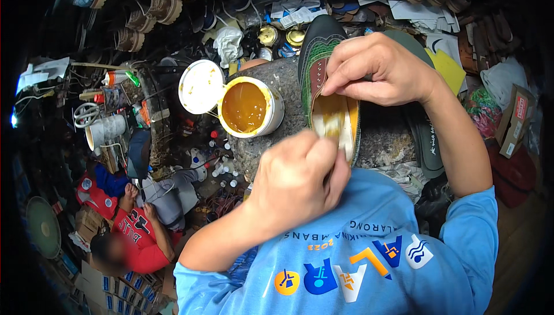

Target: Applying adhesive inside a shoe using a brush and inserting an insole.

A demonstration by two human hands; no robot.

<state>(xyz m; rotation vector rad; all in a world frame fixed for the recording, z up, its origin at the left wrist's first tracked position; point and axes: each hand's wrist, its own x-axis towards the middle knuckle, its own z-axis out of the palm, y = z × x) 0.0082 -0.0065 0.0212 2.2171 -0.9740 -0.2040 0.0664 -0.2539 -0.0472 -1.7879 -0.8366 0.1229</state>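
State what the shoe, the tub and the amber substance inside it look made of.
Shoe: probably leather or imitation leather; smooth black toe, textured green panel, maroon section with punched holes.
Tub: likely white plastic; smooth, evenly moulded-looking wall.
Amber substance: a thick-looking liquid or gel, glossy with highlights; possibly glue, but looks alone can't confirm.

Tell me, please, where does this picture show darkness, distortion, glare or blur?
Head view: corners fall to black and edges bend near the rim; head view: the white tub lid looks washed out, the amber paste glints; head view: the left hand seems slightly blurred.
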